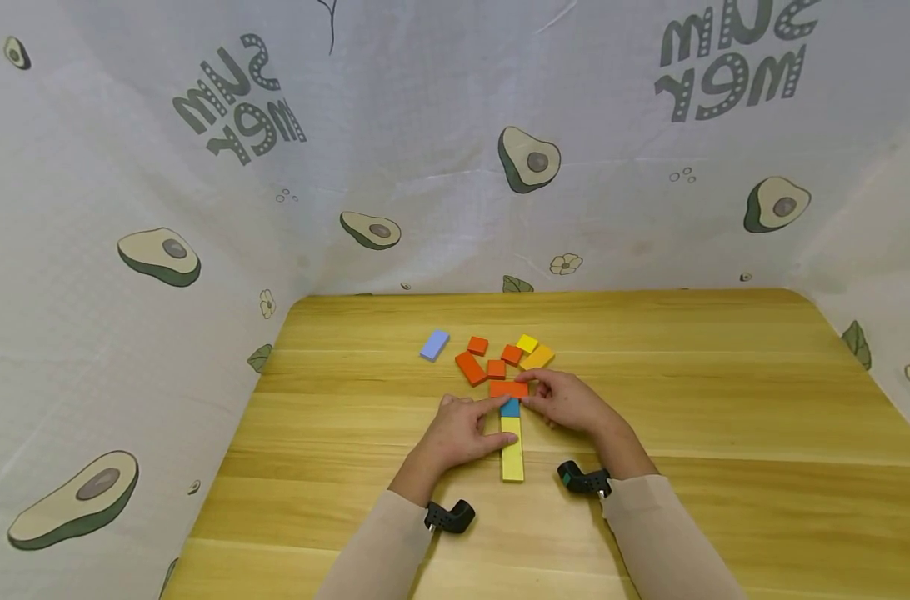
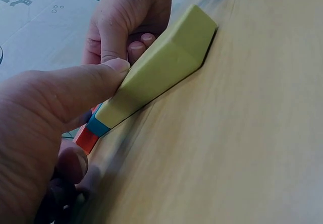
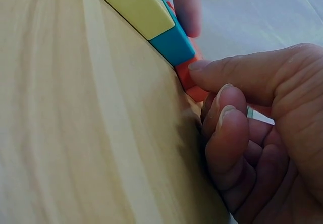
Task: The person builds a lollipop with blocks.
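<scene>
Three blocks lie in a line on the table: a long pale yellow block (image 1: 512, 462), a small blue block (image 1: 511, 408) against its far end, and an orange-red block (image 1: 506, 389) set crosswise beyond that. My left hand (image 1: 455, 431) rests its thumb on the yellow block, while its straight index finger reaches to where blue meets orange-red. With thumb and index finger, my right hand (image 1: 572, 404) pinches the right end of the orange-red block. In the right wrist view, the thumb presses that block's near side (image 3: 185, 76) and the other fingers curl loosely beneath.
Beyond the hands lie several loose blocks: an orange-red oblong (image 1: 470, 368), small orange-red squares (image 1: 496, 368), a small yellow one (image 1: 527, 343) and an amber oblong (image 1: 537, 358). A lavender block (image 1: 435, 345) lies farther left. A patterned white curtain (image 1: 440, 167) borders the wooden table (image 1: 725, 392).
</scene>
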Motion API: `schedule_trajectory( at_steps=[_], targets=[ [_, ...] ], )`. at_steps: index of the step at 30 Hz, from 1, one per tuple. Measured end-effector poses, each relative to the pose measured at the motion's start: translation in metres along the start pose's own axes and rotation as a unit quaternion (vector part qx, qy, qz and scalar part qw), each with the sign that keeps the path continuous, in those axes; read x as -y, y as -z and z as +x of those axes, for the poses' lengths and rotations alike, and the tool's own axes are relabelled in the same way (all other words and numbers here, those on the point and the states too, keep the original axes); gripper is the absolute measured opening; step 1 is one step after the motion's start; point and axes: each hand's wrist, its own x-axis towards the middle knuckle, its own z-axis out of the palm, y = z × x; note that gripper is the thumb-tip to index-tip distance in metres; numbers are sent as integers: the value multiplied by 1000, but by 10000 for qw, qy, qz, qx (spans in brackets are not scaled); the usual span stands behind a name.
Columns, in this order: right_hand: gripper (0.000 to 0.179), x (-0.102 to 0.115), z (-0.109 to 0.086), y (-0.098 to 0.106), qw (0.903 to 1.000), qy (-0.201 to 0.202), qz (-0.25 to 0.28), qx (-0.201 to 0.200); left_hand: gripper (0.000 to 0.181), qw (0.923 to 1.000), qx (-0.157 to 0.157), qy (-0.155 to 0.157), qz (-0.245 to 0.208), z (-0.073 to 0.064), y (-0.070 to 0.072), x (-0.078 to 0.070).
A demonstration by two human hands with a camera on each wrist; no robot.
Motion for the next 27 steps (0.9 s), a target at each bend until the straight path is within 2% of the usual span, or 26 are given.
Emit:
schedule_trajectory(
  at_steps=[8,11,15,19,22,27],
  targets=[
    [38,0,-2,3,9993,-10,343,133,65,10000,84,42,-28,0,3,-1],
    [35,2,0,5,9992,28,392,46,66,9999,72,71,-48,0,3,-1],
    [27,9,6,6,9986,208,-24,-481,66,9999,68,103,-119,0,2,0],
    [23,20,17,9,9930,481,-506,-957,65,9999,12,64,-127,0,2,0],
    [22,27,27,10,9896,683,-823,-960,65,9999,-32,32,-100,0,2,0],
    [24,33,42,7,9841,781,-1433,-704,65,10000,-17,20,-93,0,3,0]
  ],
)
